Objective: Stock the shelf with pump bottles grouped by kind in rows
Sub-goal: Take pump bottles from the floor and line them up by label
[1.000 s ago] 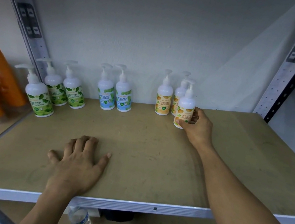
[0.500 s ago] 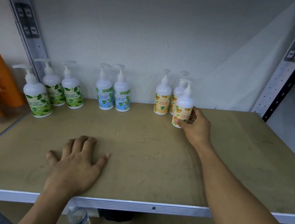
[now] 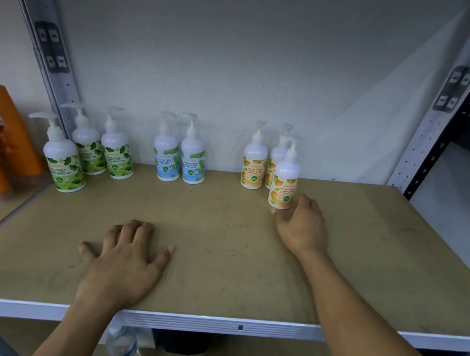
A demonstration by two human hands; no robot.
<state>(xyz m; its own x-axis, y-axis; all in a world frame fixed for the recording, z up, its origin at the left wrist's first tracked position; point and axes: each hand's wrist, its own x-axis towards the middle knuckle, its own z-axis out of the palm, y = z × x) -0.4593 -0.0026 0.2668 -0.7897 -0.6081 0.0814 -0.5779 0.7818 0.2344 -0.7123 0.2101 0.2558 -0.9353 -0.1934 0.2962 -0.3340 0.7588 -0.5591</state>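
Front orange bottle (image 3: 283, 186) stands upright, right of centre, right hand (image 3: 301, 226) at its base, grip unclear. Left hand (image 3: 123, 261) spread flat on shelf (image 3: 218, 231), farther off.

Left hand (image 3: 123, 261) flat, palm down; right hand (image 3: 302, 223) outstretched, relaxed.

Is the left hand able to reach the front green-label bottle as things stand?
Probably yes: the left hand rests flat on the shelf, holding nothing, and nothing stands between it and the front green-label bottle.
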